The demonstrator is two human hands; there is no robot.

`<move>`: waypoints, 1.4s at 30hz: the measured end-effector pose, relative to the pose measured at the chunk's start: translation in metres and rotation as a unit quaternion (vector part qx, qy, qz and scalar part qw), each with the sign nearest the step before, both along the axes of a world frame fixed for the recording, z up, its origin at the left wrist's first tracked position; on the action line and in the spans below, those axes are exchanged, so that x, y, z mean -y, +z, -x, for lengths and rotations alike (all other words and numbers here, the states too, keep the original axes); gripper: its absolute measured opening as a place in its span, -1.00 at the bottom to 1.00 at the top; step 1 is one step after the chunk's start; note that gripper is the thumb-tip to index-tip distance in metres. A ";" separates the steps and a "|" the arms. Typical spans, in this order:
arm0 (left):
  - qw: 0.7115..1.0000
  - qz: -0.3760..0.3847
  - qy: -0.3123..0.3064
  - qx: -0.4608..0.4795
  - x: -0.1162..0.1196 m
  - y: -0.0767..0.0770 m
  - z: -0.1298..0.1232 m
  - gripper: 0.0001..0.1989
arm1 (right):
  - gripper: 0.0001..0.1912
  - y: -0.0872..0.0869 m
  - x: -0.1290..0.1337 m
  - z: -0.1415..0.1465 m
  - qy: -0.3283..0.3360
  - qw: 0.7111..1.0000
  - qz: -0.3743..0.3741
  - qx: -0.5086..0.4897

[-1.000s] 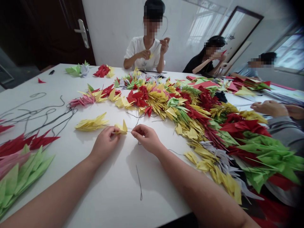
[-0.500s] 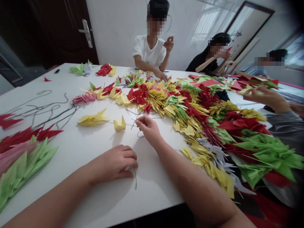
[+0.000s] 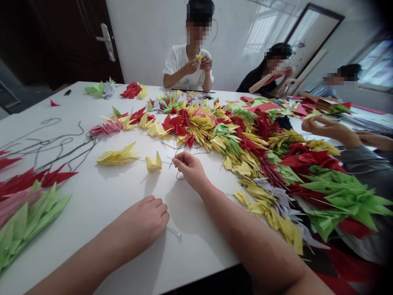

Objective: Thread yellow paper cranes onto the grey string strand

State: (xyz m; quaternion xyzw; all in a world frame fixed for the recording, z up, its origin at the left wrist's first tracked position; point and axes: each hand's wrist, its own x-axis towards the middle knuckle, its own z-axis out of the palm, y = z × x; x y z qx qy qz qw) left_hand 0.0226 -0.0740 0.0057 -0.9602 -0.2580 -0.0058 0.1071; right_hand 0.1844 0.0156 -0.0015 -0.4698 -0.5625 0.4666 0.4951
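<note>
Before you, one yellow paper fold [image 3: 154,163], point up, is strung on a dark thread [image 3: 140,159], right of a layered yellow bunch [image 3: 116,155]; nearer you, a thin wire [image 3: 175,233] seems looped.

Looks like dull, crisp paper in the yellow shape [image 3: 153,162], mid-frame; looks smooth, a bit shiny on the white table [image 3: 104,196]; shines like metal on the bent wire [image 3: 175,233], lower middle, and door handle [image 3: 106,41], upper left.

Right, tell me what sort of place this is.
Probably a shared craft room: a white table bears piles of folded paper pieces, black threads lie loose, and a person opposite handles a small yellow piece.
</note>
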 end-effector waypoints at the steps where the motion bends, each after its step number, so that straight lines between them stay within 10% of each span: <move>1: 1.000 0.005 0.013 0.004 -0.002 -0.002 0.002 -0.84 | -0.78 0.000 0.000 0.000 0.002 1.000 0.001 0.000; 9: 0.984 0.134 0.091 0.071 -0.029 0.000 0.017 -0.83 | -0.76 0.001 0.004 0.001 0.034 0.999 0.009 0.016; 19: 0.907 0.003 0.184 0.380 -0.050 -0.008 0.031 -0.85 | -0.80 0.001 0.003 -0.003 0.057 0.998 0.009 0.007; 42: 0.874 0.058 0.257 0.409 -0.053 -0.008 0.033 -0.80 | -0.73 0.007 0.006 -0.005 0.162 0.986 0.007 -0.040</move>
